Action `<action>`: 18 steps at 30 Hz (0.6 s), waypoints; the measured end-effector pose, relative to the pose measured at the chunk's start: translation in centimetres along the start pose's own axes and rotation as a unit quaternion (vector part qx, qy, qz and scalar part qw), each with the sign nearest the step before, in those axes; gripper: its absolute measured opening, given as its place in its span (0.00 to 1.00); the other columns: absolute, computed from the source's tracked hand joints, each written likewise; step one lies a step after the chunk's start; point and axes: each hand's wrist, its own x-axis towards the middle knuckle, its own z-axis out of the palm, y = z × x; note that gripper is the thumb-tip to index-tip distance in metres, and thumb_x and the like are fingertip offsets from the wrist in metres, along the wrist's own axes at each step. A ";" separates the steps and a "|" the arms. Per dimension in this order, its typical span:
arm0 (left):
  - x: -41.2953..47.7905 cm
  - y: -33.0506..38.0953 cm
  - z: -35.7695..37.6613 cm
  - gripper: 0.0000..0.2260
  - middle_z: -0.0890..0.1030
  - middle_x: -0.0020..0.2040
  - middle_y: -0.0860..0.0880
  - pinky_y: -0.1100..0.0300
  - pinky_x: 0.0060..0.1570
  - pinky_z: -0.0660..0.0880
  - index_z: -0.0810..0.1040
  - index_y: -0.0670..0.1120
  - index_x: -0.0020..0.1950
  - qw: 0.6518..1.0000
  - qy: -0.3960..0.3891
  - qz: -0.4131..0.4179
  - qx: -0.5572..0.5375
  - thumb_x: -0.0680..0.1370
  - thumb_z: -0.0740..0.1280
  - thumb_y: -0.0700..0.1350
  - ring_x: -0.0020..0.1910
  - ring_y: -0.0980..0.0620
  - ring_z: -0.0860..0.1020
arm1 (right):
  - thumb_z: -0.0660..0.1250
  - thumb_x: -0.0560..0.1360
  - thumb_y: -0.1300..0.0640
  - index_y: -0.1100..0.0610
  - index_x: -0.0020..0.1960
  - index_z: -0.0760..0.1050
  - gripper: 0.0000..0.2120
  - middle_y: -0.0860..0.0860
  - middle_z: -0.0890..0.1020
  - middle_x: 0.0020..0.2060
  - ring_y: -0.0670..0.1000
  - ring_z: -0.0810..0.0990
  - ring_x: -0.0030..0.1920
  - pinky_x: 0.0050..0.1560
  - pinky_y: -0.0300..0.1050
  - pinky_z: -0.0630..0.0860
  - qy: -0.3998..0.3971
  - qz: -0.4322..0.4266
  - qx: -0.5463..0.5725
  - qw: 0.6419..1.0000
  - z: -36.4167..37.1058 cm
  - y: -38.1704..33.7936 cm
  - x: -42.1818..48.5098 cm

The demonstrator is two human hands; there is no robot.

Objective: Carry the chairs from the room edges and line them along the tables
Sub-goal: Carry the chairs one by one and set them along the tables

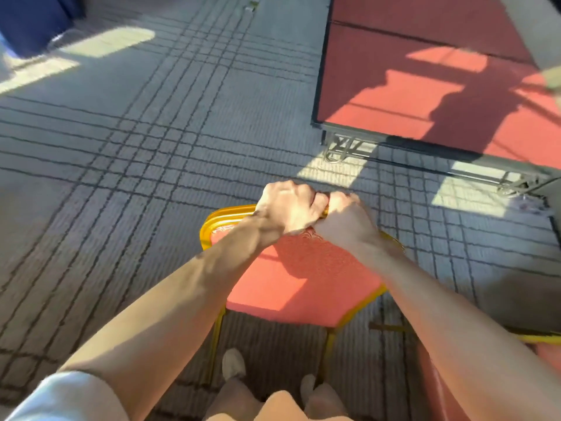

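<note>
On the chair (303, 284) back, left hand (285, 208) and right hand (346, 220) grip.

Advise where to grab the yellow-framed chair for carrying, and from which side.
Probably the top yellow rail of the chair back, from above: it's a curved bar fingers can wrap, exposed and uppermost. Left hand and right hand grip it side by side there.
</note>
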 end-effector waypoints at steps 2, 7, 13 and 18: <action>0.3 0.2 0.6 0.27 0.82 0.50 0.45 0.55 0.43 0.64 0.79 0.47 0.51 0.992 -0.045 -0.084 -0.080 0.78 0.42 0.56 0.51 0.42 0.79 | 0.62 0.72 0.44 0.55 0.50 0.77 0.16 0.57 0.81 0.47 0.61 0.79 0.52 0.51 0.52 0.76 0.005 0.001 -0.027 1.000 0.2 -0.3 -0.5; 0.7 -0.5 0.9 0.31 0.83 0.53 0.49 0.55 0.44 0.64 0.79 0.47 0.53 0.987 -0.048 -0.087 -0.124 0.77 0.39 0.59 0.56 0.45 0.79 | 0.63 0.71 0.50 0.53 0.45 0.80 0.10 0.54 0.83 0.39 0.59 0.81 0.43 0.43 0.49 0.76 0.002 -0.002 -0.008 1.000 -0.6 -0.8 -0.1; 3.2 -2.2 1.3 0.25 0.83 0.50 0.42 0.55 0.51 0.72 0.79 0.46 0.48 0.970 -0.054 -0.164 -0.169 0.80 0.50 0.62 0.55 0.43 0.79 | 0.61 0.69 0.49 0.49 0.37 0.73 0.05 0.52 0.80 0.34 0.58 0.81 0.39 0.43 0.51 0.80 -0.011 -0.008 0.006 1.000 -1.4 -1.2 2.7; 7.4 -5.1 2.3 0.25 0.82 0.51 0.42 0.56 0.47 0.68 0.77 0.48 0.46 0.967 -0.048 -0.170 -0.185 0.78 0.49 0.64 0.55 0.43 0.79 | 0.64 0.70 0.48 0.50 0.37 0.72 0.06 0.52 0.80 0.34 0.57 0.80 0.39 0.43 0.50 0.80 -0.023 -0.010 -0.009 1.000 -2.9 -1.0 7.2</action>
